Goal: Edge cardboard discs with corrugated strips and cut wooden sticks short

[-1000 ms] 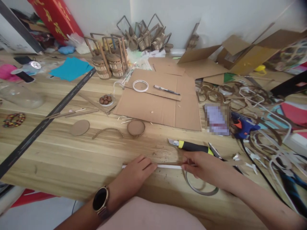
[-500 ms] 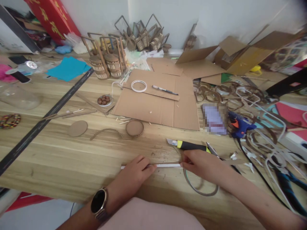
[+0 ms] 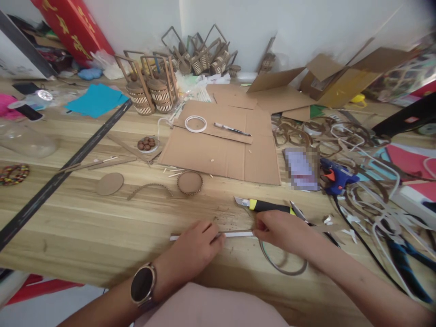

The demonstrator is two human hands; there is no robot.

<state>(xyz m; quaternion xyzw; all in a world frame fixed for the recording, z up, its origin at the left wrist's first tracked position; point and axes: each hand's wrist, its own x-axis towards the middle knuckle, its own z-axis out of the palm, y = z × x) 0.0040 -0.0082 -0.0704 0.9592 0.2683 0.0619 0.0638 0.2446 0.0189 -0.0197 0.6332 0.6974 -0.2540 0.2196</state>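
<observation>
Left hand [image 3: 197, 247] presses flat on thin white strip [image 3: 238, 234]; right hand [image 3: 279, 231] pinches its right end on grainy wooden desk [image 3: 102, 222], yellow-black knife [image 3: 269, 206] just behind.

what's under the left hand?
A thin white strip on the wooden table. The left hand covers its middle, so that part is hidden; the right hand holds its far end.

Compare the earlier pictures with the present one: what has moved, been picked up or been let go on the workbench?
Nothing visibly moved or changed hands; only the view drifted slightly. The left hand still rests on the white strip, the right hand still holds its end, and the utility knife lies behind them as before.
</observation>
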